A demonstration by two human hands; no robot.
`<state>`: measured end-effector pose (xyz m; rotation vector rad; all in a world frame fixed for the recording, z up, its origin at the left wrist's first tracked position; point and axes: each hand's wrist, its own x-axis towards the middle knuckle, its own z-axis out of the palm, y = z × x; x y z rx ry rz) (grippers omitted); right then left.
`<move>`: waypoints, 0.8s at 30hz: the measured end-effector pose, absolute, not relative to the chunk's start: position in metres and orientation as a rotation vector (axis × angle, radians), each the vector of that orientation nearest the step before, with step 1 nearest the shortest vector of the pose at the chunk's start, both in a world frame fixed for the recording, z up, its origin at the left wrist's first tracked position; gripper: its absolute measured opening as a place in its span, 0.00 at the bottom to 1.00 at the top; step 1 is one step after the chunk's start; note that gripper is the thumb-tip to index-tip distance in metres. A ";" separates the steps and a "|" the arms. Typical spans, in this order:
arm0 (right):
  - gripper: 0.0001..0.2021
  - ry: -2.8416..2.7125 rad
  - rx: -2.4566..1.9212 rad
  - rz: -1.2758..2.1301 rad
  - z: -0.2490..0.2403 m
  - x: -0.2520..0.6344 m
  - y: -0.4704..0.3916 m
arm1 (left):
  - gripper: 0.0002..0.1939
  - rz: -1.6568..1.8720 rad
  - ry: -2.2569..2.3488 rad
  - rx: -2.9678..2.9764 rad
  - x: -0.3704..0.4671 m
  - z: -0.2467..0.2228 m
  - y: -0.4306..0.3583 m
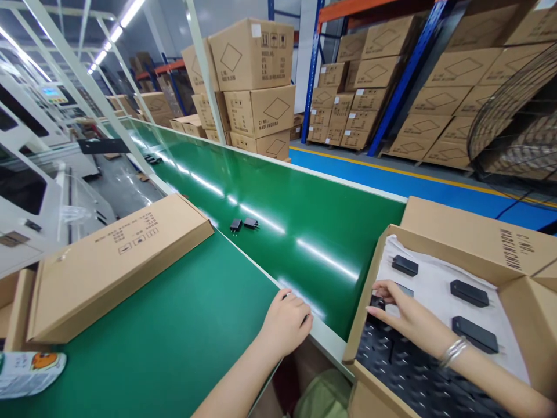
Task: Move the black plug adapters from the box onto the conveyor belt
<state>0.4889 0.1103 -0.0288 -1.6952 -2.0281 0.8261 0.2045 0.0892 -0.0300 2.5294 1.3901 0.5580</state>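
My left hand (287, 322) is closed over the white rail between the green table and the conveyor belt. Black bits show at its fingers, which look like parts of a black power adapter mostly hidden in the grip. Inside the open cardboard box (374, 255) on the right, my right hand (400, 307) pinches a black power adapter (376, 302) near the box's left wall. Below it lie tight rows of black adapters (391, 354). On the white liner (435, 296) rest several loose adapters (470, 293), their prongs pointing sideways.
Two black adapters (243, 224) lie on the green conveyor belt (304, 203), with more dark pieces (152, 159) farther up. A flat carton (122, 267) and a printed packet (32, 371) are on the green table (174, 337). Stacked cartons (261, 110) and a fan (517, 116) stand beyond.
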 end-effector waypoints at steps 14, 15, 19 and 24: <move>0.08 -2.100 -1.207 -0.367 0.065 0.476 0.127 | 0.10 0.527 1.395 2.547 0.204 -0.027 0.088; 0.07 -2.074 -1.121 -0.451 0.073 0.471 0.127 | 0.10 0.525 1.396 2.549 0.204 -0.027 0.088; 0.08 -2.159 -1.086 -0.189 0.071 0.442 0.145 | 0.10 0.519 1.415 2.542 0.205 -0.028 0.088; 0.12 -2.378 -1.473 0.327 0.016 0.383 0.210 | 0.09 0.512 1.412 2.547 0.206 -0.032 0.088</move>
